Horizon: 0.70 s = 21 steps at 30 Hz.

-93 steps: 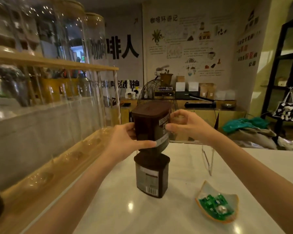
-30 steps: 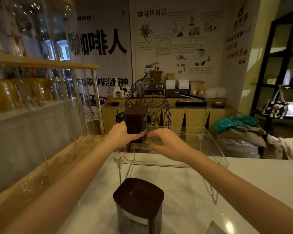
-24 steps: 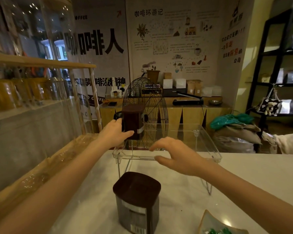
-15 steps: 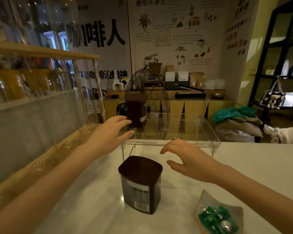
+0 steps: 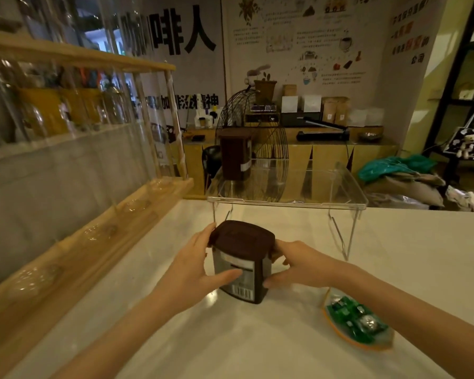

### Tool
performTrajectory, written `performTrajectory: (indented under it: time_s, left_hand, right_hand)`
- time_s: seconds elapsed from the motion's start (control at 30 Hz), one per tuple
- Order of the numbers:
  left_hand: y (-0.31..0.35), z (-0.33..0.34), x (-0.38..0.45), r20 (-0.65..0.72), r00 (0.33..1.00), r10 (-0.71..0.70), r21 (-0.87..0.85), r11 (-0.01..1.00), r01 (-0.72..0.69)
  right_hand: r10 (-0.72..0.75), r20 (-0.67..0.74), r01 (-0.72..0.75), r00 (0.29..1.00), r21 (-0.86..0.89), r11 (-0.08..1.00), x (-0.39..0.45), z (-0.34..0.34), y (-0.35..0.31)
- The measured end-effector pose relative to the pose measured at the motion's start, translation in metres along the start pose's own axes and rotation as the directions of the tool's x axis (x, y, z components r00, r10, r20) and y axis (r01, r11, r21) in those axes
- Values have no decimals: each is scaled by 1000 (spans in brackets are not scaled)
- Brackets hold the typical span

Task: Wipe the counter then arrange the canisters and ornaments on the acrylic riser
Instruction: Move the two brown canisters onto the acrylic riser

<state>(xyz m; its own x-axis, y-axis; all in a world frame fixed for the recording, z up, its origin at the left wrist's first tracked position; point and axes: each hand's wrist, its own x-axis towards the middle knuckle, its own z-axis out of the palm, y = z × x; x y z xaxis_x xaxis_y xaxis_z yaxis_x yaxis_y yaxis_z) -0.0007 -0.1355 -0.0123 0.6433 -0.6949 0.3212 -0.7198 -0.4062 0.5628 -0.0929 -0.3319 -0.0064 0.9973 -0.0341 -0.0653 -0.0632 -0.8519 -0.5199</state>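
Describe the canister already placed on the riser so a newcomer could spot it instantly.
Find the clear acrylic riser on the white counter. On its top, at the far left corner, stands a dark brown canister. Its twin sits on the counter below, gripped by both hands; this one stands untouched.

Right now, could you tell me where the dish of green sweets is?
In the head view, the dish of green sweets sits on the counter at lower right, just right of the canister.
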Motion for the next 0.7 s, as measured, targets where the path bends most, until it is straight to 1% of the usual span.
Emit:
performTrajectory:
  time_s: [0.1,0.2,0.27,0.47,0.53,0.7]
  left_hand:
    - [6,19,-7,-53,991,-121,-190,976,109]
    - [9,32,-9,-89,977,-196,-277,947,165]
    - [12,37,-9,-89,968,-233,-314,929,195]
    - [24,39,-5,-89,955,-282,-322,916,240]
    - [24,35,-4,-89,953,-289,-319,915,248]
    - [32,8,-3,-139,960,-243,-348,920,182]
  right_hand:
    - [-6,-30,7,1000,39,999,0,3,0]
    - [-22,-72,25,997,39,999,0,5,2]
    - [-32,-98,35,995,32,999,0,7,3]
    - [-39,-177,50,983,58,997,-3,12,1]
    - [-47,-191,55,980,36,998,-5,12,-2]
    - [-106,-235,110,966,1,994,-12,3,-18]
